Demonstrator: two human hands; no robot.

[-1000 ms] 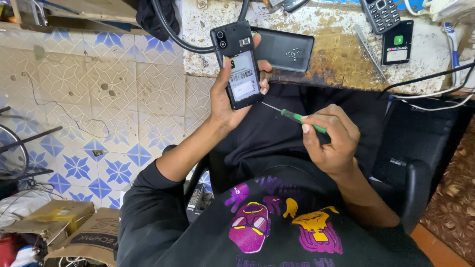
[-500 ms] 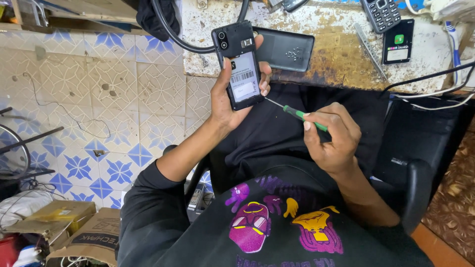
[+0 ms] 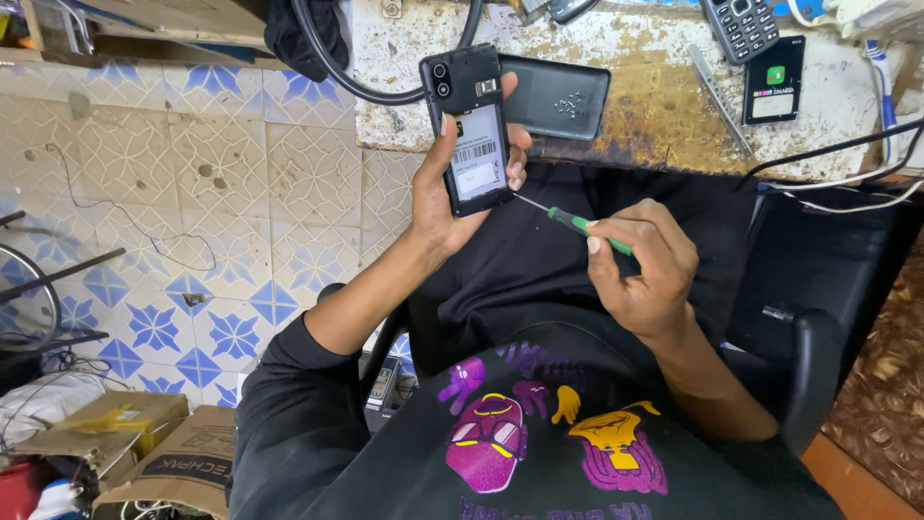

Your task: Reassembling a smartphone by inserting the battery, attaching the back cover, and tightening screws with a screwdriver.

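Two hands | left hand (image 3: 438,207) grips opened phone (image 3: 470,130) | right hand (image 3: 647,270) pinches green screwdriver (image 3: 576,222)

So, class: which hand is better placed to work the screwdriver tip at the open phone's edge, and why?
Right. The right hand already grips the green screwdriver, tip beside the phone; the left hand holds that phone.
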